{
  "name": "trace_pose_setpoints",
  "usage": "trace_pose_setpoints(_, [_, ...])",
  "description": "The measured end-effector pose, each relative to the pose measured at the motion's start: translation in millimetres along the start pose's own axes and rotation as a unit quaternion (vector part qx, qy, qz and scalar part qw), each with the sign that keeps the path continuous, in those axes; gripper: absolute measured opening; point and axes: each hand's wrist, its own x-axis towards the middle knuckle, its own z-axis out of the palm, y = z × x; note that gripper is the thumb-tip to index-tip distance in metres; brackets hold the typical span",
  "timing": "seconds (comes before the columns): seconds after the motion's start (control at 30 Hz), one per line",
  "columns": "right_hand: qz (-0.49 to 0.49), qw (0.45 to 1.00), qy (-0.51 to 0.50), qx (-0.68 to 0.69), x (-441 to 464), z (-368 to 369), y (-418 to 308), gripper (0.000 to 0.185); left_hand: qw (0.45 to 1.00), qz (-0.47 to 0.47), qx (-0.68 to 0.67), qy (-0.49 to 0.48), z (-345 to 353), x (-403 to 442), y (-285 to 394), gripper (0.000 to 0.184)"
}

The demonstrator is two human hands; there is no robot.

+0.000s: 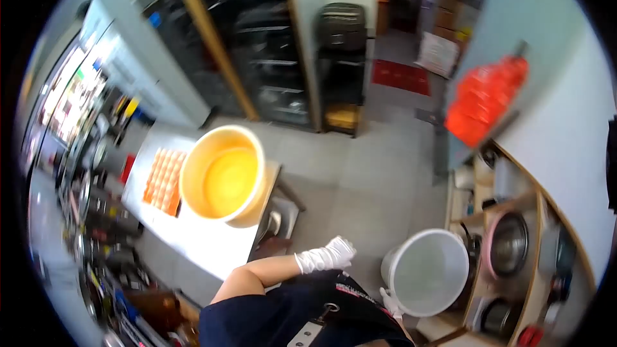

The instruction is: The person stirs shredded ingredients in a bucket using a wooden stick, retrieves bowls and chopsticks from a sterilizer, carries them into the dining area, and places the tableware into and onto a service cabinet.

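My left hand (pixel 328 255), in a white glove, is held in front of my body with its fingers curled in; nothing shows in it. My right hand (pixel 391 303), gloved too, has its fingers at the near rim of a large white plastic bucket (pixel 457 250) and grips it. The bucket tilts so that its pale inside faces me. On the steel table (pixel 205 241) to my left stands a big round tub (pixel 255 186) with yellow liquid (pixel 230 177) that looks like beaten egg. Beside the tub lies a tray of eggs (pixel 164 177).
Wooden shelves (pixel 536 218) with pots and bowls line the right side. A red plastic bag (pixel 485 99) hangs on the wall above them. Ahead are a dark glass-door cabinet (pixel 263 45), a black rack (pixel 342 83) and a doorway with a red mat (pixel 402 77).
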Motion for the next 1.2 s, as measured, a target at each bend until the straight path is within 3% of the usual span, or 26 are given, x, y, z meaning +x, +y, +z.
trace_pose_setpoints(0.03, [-0.016,0.995,-0.004,-0.098,6.3,9.2,-31.2,0.059,0.998,-0.062,-0.023,0.003,9.3,-22.8,-18.4,0.03])
trace_pose_setpoints(0.1, [0.003,0.991,-0.091,-0.102,43.6,37.8,-48.1,0.056,0.983,-0.175,-0.06,0.009,15.1,-64.1,-52.7,0.033])
trace_pose_setpoints(0.17, [0.086,0.974,-0.201,-0.053,102.3,66.2,-21.4,0.053,0.918,-0.277,-0.28,0.049,7.1,-108.1,-67.8,0.041])
trace_pose_setpoints(0.23, [0.077,0.945,-0.285,-0.141,156.7,74.9,-17.8,0.05,0.815,-0.377,-0.423,0.121,21.7,-149.7,-82.6,0.046])
trace_pose_setpoints(0.27, [-0.061,0.889,-0.332,-0.31,171.3,75.1,-58.0,0.045,0.753,-0.428,-0.471,0.17,50.8,-168.5,-94.0,0.048])
trace_pose_setpoints(0.3, [-0.21,0.799,-0.331,-0.457,184.1,74.8,-101.0,0.042,0.632,-0.472,-0.569,0.235,86.8,-186.3,-105.6,0.058])
trace_pose_setpoints(0.33, [-0.351,0.658,-0.332,-0.578,204.3,83.9,-150.4,0.038,0.502,-0.527,-0.619,0.294,74.0,-207.6,-105.7,0.058])
trace_pose_setpoints(0.4, [-0.396,0.705,-0.233,-0.54,246.7,114.8,-223.6,0.03,0.356,-0.565,-0.634,0.389,79.0,-249.6,-113.7,0.056])
trace_pose_setpoints(0.47, [-0.33,0.867,-0.203,-0.313,227.0,153.7,-338.7,0.018,0.156,-0.549,-0.63,0.527,75.4,-269.0,-116.3,0.055])
trace_pose_setpoints(0.53, [-0.244,0.924,-0.261,-0.135,230.7,202.2,-418.7,0.025,0.082,-0.548,-0.598,0.579,70.4,-275.6,-115.2,0.056])
trace_pose_setpoints(0.6, [-0.237,0.923,-0.294,-0.077,218.9,251.9,-487.5,0.024,-0.002,-0.538,-0.568,0.623,82.3,-268.3,-115.2,0.057])
trace_pose_setpoints(0.63, [-0.22,0.915,-0.328,-0.078,219.0,275.2,-514.3,0.027,-0.08,-0.538,-0.57,0.616,99.8,-260.5,-114.9,0.064])
trace_pose_setpoints(0.73, [-0.201,0.882,-0.409,-0.12,220.3,341.7,-568.3,0.03,-0.201,-0.497,-0.626,0.567,113.1,-217.6,-99.7,0.072])
trace_pose_setpoints(0.93, [-0.198,0.796,-0.515,-0.248,242.4,445.6,-609.1,0.027,-0.335,-0.484,-0.548,0.594,119.1,-130.0,-107.3,0.079])
trace_pose_setpoints(1.2, [-0.201,0.747,-0.555,-0.307,241.7,548.6,-667.6,0.021,-0.372,-0.441,-0.489,0.655,85.0,-55.0,-170.0,0.073])
